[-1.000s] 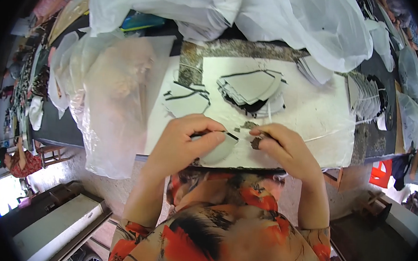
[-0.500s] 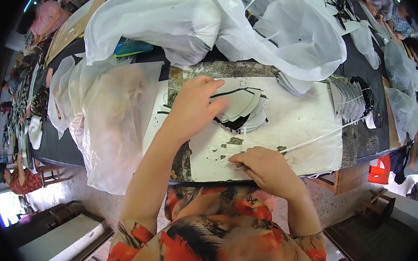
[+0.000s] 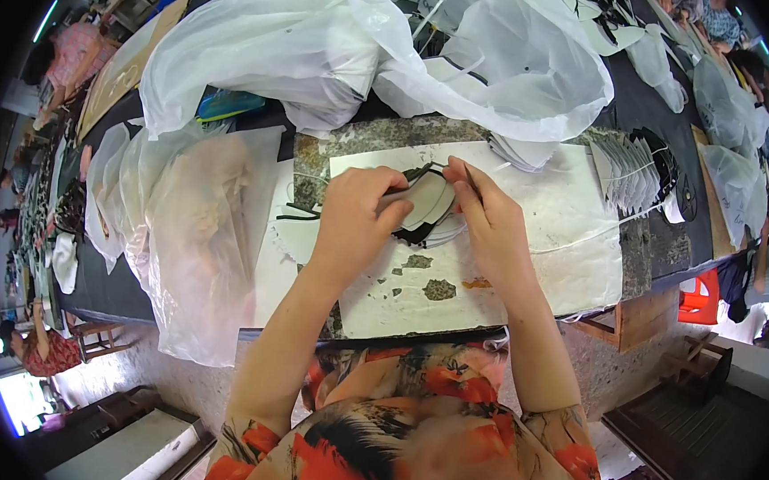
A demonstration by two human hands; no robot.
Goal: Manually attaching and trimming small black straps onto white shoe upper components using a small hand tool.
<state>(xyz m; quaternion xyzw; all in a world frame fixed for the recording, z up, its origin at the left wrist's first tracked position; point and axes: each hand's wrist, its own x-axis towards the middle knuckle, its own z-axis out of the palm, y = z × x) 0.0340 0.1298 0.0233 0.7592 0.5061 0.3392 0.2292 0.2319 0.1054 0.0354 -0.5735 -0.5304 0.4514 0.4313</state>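
A small stack of pale grey, leaf-shaped flat pieces with black edging (image 3: 427, 209) lies on a white paper sheet (image 3: 563, 244) that covers the middle of the worktop (image 3: 355, 144). The pieces overlap like fanned cards, their rounded ends pointing away from the person. The left hand (image 3: 355, 220) is curled over the near left side of the stack, its fingers pinching the top piece at its edge. The right hand (image 3: 489, 216) comes in from the right with its fingertips pressed together on the same piece, beside a thin dark strip; whether it grips that strip cannot be told.

The sheet bears a few dark stains near the front edge of the worktop. To the left, just beside the left hand, a crumpled clear plastic bag (image 3: 185, 226) hangs over that edge. Behind the stack, big white plastic bags (image 3: 344, 50) crowd close. To the right, a fanned row of similar grey pieces (image 3: 630, 172) sits near the far corner, with bare paper between it and the right hand.
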